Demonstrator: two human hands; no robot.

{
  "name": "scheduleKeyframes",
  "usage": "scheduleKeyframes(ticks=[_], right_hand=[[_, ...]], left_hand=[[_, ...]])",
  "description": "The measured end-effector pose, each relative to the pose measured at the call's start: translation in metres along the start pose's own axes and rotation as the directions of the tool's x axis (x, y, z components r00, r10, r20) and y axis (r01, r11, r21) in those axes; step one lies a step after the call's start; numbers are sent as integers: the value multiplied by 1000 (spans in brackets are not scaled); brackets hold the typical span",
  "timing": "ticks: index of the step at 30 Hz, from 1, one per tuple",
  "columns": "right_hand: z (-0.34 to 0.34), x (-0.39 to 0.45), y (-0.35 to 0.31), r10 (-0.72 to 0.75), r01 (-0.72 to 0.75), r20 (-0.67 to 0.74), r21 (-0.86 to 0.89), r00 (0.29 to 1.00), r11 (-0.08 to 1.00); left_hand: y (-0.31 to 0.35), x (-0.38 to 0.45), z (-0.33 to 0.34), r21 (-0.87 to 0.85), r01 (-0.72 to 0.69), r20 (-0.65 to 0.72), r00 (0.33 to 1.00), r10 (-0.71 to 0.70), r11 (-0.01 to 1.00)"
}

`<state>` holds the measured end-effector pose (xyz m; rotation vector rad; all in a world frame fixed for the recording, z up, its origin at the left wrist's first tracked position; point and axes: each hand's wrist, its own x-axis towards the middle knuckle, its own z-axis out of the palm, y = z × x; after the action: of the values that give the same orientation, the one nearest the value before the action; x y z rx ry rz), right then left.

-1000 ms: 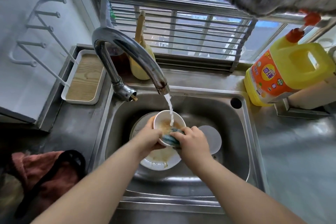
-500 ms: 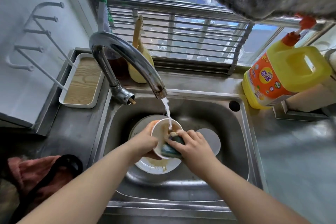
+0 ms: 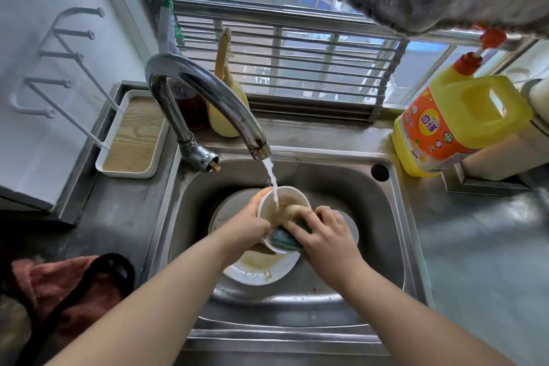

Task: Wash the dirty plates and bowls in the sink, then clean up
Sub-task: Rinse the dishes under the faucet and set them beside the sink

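Under the running tap point(image 3: 208, 104), my left hand point(image 3: 252, 224) grips the tilted bowl point(image 3: 282, 211) above the sink point(image 3: 386, 217); my right hand point(image 3: 326, 232) pinches the sponge point(image 3: 283, 239) over its near rim. I should rotate the bowl, scrubbing inside.

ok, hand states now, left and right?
Left hand: closed round the bowl, tilted under the tap stream.
Right hand: closed on the sponge, thumb inside the bowl.

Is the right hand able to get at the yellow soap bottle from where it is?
Probably yes, but not straight away. The right hand grips a sponge against the bowl. Nothing stands between it and the soap bottle on the counter.
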<state>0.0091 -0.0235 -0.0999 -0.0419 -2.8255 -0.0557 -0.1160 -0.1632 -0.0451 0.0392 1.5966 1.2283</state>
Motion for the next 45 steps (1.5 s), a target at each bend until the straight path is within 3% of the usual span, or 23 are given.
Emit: scheduleKeyframes(ticks=[3, 8, 17, 22, 25, 27, 29, 32, 33, 35, 38, 42, 45], right_hand=[[-9, -2, -7, 138, -138, -2, -10, 990, 990], [-20, -7, -4, 240, -244, 94, 29, 966, 969], [-25, -12, -9, 193, -203, 104, 91, 976, 975], [-27, -19, 1, 90, -92, 111, 10, 990, 996], [-21, -13, -24, 284, -288, 175, -3, 943, 958], [-19, -7, -49, 352, -385, 231, 117, 907, 916], [-17, -9, -50, 238, -276, 206, 184, 949, 943], [-16, -13, -11, -122, 117, 125, 43, 985, 992], [-17, -10, -2, -170, 170, 114, 5, 979, 985], [-20, -1, -8, -78, 78, 115, 7, 990, 997], [-27, 10, -37, 91, -108, 123, 148, 988, 983], [-29, 8, -31, -17, -30, 254, 180, 967, 983], [-42, 14, -24, -79, -46, 333, 351, 940, 935]], left_hand=[[11, 2, 12, 3, -51, 29, 998, 51, 999], [8, 8, 27, 41, -102, -1, 995, 102, 994], [2, -10, 29, 67, -206, -28, 978, 208, 976], [-11, -19, 25, 30, -189, -45, 981, 190, 982], [-16, -16, 29, -59, -150, -101, 984, 144, 987], [-14, -13, 28, -73, -141, -158, 979, 128, 987], [-11, -14, 18, -16, -93, -163, 983, 89, 996], [-6, -17, -6, 104, 65, 11, 998, -66, 992], [-5, -16, -11, 89, 101, 37, 994, -105, 991], [-4, -13, -8, -24, 100, -16, 995, -100, 995], [-12, -10, 9, -171, 48, -159, 984, -76, 984], [-17, -10, -1, -150, 176, -142, 970, -198, 973], [-7, -15, -12, -84, 228, -103, 966, -236, 970]])
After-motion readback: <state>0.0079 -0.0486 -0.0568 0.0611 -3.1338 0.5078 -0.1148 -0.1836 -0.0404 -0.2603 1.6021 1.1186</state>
